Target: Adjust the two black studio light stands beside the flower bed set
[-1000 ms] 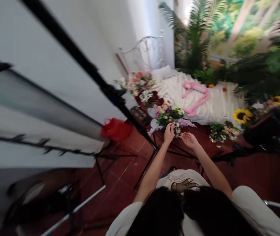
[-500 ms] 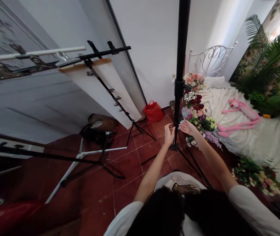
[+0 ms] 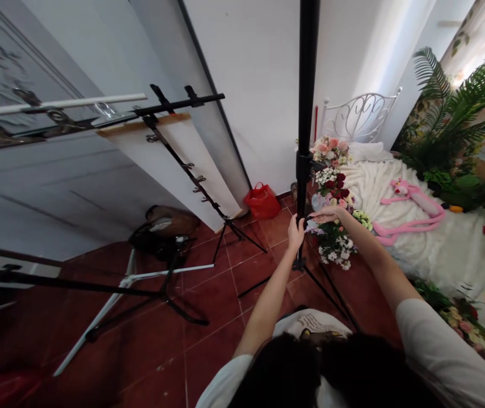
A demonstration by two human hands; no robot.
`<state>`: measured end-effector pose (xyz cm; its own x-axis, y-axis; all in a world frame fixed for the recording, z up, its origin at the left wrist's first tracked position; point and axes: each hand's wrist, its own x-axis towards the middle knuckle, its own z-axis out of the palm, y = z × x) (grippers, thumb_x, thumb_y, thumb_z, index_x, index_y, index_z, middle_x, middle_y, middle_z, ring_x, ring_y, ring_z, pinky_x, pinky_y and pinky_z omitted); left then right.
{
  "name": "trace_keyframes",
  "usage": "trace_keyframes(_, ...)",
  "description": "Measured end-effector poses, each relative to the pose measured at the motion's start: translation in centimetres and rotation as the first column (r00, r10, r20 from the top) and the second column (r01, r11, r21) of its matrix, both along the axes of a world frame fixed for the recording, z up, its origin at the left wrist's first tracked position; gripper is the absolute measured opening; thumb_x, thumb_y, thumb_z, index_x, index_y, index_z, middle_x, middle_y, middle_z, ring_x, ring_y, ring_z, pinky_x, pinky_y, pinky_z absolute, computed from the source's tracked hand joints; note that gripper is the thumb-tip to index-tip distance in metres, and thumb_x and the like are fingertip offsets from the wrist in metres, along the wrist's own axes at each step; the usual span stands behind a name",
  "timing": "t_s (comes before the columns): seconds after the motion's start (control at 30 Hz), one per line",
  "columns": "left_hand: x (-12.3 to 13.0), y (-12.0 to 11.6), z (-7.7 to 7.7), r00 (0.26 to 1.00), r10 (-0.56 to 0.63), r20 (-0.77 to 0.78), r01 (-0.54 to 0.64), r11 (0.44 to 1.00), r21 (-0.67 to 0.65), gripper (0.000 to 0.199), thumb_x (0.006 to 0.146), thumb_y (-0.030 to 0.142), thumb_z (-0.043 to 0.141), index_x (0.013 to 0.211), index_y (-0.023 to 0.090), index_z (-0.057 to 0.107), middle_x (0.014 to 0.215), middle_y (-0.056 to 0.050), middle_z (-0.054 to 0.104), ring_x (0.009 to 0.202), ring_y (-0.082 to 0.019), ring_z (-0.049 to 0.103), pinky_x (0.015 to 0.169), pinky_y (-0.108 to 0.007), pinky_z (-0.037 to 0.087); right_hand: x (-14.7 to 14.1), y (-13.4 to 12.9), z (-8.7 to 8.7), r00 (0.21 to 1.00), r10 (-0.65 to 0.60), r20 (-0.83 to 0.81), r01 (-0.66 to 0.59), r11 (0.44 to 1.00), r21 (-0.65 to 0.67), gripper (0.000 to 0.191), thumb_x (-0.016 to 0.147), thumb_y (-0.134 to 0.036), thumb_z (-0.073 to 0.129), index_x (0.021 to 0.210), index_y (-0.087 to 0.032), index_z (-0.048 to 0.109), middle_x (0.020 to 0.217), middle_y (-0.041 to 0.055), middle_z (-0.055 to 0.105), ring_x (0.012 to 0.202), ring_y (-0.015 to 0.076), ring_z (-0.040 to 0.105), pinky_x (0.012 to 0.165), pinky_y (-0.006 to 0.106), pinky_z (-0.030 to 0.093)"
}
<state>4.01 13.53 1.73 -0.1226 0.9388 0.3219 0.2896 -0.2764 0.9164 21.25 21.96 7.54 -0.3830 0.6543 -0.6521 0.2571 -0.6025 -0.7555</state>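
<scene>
A black light stand (image 3: 306, 102) rises upright in front of me, its collar (image 3: 303, 165) above my hands and its legs spread on the floor. My left hand (image 3: 295, 233) is closed around the lower part of the pole, thumb up along it. From the right, my right hand (image 3: 326, 215) reaches to the same height. Its fingertips close on a small dark knob (image 3: 309, 220) at the side of the pole, partly hidden by the fingers.
White backdrop rolls clipped to a black stand (image 3: 182, 164) are at left, with a red bag (image 3: 263, 200) beyond. White and black stand legs (image 3: 131, 277) cross the tiled floor. Flowers (image 3: 336, 187) and a bed (image 3: 472, 238) with a pink plush toy (image 3: 425, 207) stand at right.
My left hand has gone from loosely open beside the pole to closed around it. The right hand has turned and moved in to the knob. My view has shifted slightly.
</scene>
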Motion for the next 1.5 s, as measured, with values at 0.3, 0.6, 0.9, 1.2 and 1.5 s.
trace_keyframes(0.3,0.8,0.0,-0.1,0.997,0.076,0.006,-0.076,0.997,0.011,0.042,0.092,0.047,0.031,0.113,0.018,0.051,0.110,-0.012,0.060,0.104,-0.021,0.057,0.093,-0.036,0.043,-1.8,-4.3,-1.3,0.988,-0.139,0.067,0.037,0.633,0.773,0.014,0.063,-0.007,0.059,0.070,-0.020,0.058,0.086,0.0029,0.065,0.094,0.0187,0.059,0.094,0.034,0.044)
trace_keyframes(0.6,0.9,0.3,-0.7,0.997,0.076,0.018,-0.076,0.997,0.018,0.042,0.091,0.049,0.031,0.113,0.019,0.051,0.107,-0.010,0.061,0.105,-0.021,0.056,0.094,-0.036,0.043,-5.4,-6.6,8.7,0.932,-0.230,-0.282,0.349,0.347,0.871,0.054,0.071,-0.032,0.071,0.120,-0.025,0.050,0.120,0.0060,0.058,0.120,0.0215,0.050,0.102,0.036,0.042)
trace_keyframes(0.9,0.4,-0.5,-0.5,0.999,0.018,0.037,-0.017,1.000,-0.011,0.047,0.091,0.050,0.032,0.125,0.019,0.042,0.122,-0.012,0.055,0.115,-0.020,0.052,0.101,-0.039,0.040,-8.6,-4.9,14.5,0.923,-0.199,-0.329,0.372,0.247,0.895,0.053,0.069,-0.052,0.069,0.108,-0.017,0.060,0.100,0.0052,0.066,0.104,0.0216,0.059,0.095,0.037,0.047)
trace_keyframes(1.2,-0.2,-0.4,-0.5,0.999,-0.045,0.014,0.045,0.998,0.033,0.051,0.091,0.050,0.033,0.130,0.018,0.040,0.131,-0.014,0.049,0.125,-0.021,0.046,0.107,-0.041,0.035,-8.9,-7.7,3.2,0.881,-0.383,-0.276,0.429,0.405,0.807,0.041,0.064,-0.033,0.076,0.102,-0.021,0.065,0.095,0.0008,0.069,0.094,0.0175,0.061,0.093,0.030,0.046)
trace_keyframes(1.5,-0.3,-0.5,0.0,0.999,-0.035,-0.011,0.036,0.999,0.041,0.045,0.091,0.050,0.033,0.122,0.019,0.048,0.118,-0.012,0.056,0.114,-0.021,0.052,0.101,-0.039,0.040,-3.3,-7.2,-0.4,0.877,-0.316,-0.361,0.472,0.707,0.527,0.040,0.059,-0.014,0.077,0.096,-0.021,0.064,0.104,0.0004,0.067,0.107,0.0138,0.058,0.098,0.026,0.042)
